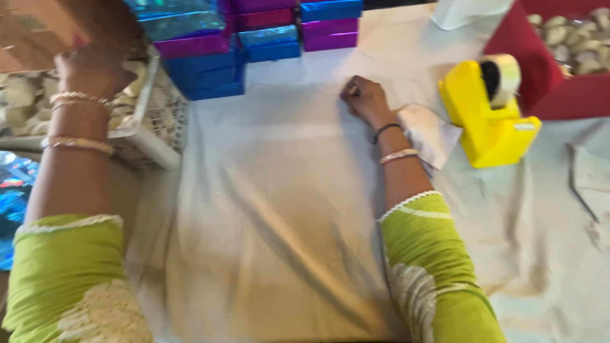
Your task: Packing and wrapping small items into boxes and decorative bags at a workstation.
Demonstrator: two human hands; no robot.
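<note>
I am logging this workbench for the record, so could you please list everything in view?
Shiny boxes: a stack, blue, purple and teal; top centre.
Wire basket: one, white, holding pale wrapped pieces; upper left.
Tape dispenser: one, yellow; right of centre.
Silver sheet: one, beside the right wrist.
Red tray: one, holding pale pieces; top right.
White cloth: one, covering the table.
Left hand: reaching into the basket; bangles, green sleeve.
Right hand: closed, resting on the cloth; bangles, green sleeve.
</note>
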